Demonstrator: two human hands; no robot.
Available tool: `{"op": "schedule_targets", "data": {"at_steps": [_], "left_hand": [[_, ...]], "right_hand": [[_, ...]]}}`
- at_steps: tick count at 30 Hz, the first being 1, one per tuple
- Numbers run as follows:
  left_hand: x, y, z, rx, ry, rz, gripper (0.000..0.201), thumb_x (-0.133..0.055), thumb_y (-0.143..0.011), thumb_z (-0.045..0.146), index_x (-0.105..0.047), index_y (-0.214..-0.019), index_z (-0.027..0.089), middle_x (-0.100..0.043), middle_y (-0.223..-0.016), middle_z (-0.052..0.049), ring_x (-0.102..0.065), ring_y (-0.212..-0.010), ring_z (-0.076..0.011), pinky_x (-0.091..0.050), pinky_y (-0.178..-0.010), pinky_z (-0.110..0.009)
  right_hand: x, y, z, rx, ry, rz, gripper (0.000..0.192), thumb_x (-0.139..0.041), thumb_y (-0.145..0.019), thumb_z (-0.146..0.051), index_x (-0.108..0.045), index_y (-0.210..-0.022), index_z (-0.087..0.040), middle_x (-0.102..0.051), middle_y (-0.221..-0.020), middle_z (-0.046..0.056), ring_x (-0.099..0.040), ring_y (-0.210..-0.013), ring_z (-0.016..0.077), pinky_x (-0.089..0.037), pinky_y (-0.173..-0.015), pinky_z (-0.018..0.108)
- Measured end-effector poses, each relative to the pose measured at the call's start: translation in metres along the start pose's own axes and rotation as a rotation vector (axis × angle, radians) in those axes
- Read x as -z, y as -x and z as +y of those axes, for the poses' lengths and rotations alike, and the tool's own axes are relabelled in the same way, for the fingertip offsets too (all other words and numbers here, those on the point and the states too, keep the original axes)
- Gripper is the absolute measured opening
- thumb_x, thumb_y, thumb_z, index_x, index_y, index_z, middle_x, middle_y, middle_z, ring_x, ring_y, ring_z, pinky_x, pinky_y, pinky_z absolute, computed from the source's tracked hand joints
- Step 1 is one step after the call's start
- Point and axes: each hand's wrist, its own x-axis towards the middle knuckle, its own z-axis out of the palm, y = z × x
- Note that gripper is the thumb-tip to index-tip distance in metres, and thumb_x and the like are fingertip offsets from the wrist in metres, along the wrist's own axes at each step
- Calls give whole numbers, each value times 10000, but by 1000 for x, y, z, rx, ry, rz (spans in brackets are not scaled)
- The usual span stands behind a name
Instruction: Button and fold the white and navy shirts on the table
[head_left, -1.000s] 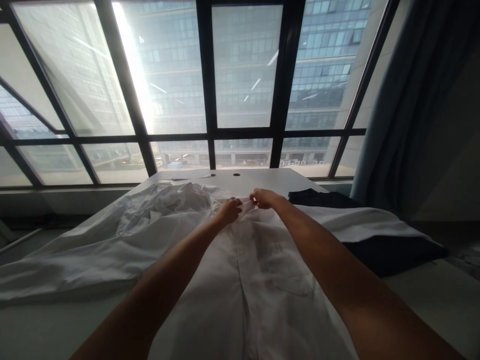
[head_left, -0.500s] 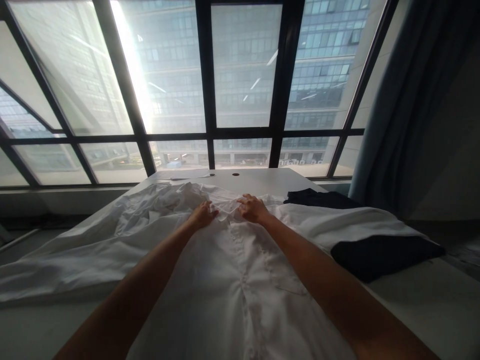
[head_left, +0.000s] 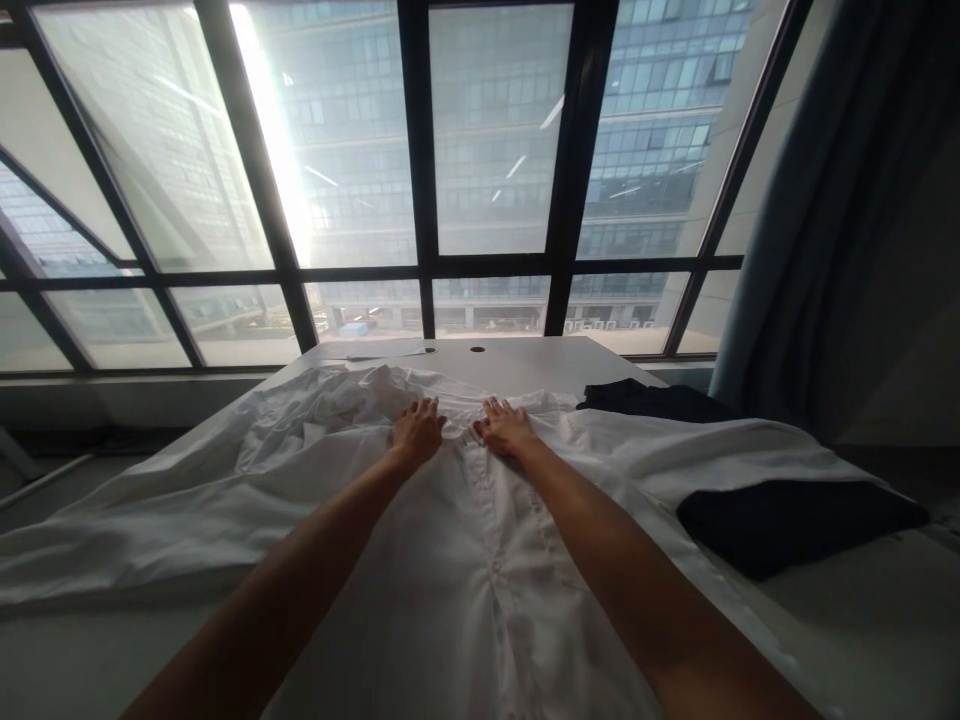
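Observation:
A white button-front shirt lies spread over the table, its placket running down the middle toward me. At its collar end, my left hand rests on the cloth left of the placket, fingers extended. My right hand lies on the opposite side of the collar with its fingers spread. Both palms face down, and a small gap separates the hands. Wrinkled white cloth is bunched to the left of my left hand. A sleeve-like stretch of white cloth runs out to the right.
Dark cloth lies behind the right stretch of white fabric, and another dark piece is in front of it. White sheets lie at the far edge of the white table. Windows stand beyond, with a curtain at right.
My fingers were more bent at the collar before; now they are stretched out flatter on the cloth. The left hand has moved slightly right. The view has shifted a little.

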Motion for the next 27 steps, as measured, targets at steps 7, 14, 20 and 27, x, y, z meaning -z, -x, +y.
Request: {"op": "schedule_targets", "data": {"at_steps": [7,14,20,27], "left_hand": [[-9,25,11,-46,97,-354,613,-303,-982,555,-343,-1503,235,-176,-1623,-116,-99,-1501,-298,-154,-1159,-561],[8,27,18,-85,53,-282,596,-304,-1002,489,-325,-1516,187,-152,-1619,-148,-96,-1501,-302,-105,-1168,-577],[26,83,46,-225,137,-270,481,-375,-998,402,-449,-1431,208,-337,-1564,-140,-283,-1449,-297,-277,-1136,-510],[40,115,64,-182,106,-142,322,-433,-945,241,-717,-1092,210,-636,-1183,-132,-561,-1133,-278,-462,-939,-398]], "right_hand": [[-5,11,16,-85,-89,-14,828,-196,-951,-694,-92,-1581,-168,-35,-1629,105,-23,-1500,245,-45,-1187,529],[7,51,0,-89,11,233,601,-365,-991,-484,-387,-1488,-149,-268,-1575,149,-198,-1451,306,-127,-1168,518],[17,126,-19,91,-67,254,289,-491,-924,-341,-706,-1016,-171,-681,-1092,116,-619,-1025,220,-440,-910,295],[17,139,-40,27,-116,103,315,-579,-861,-433,-749,-968,-190,-726,-1016,113,-670,-994,243,-493,-801,264]]}}
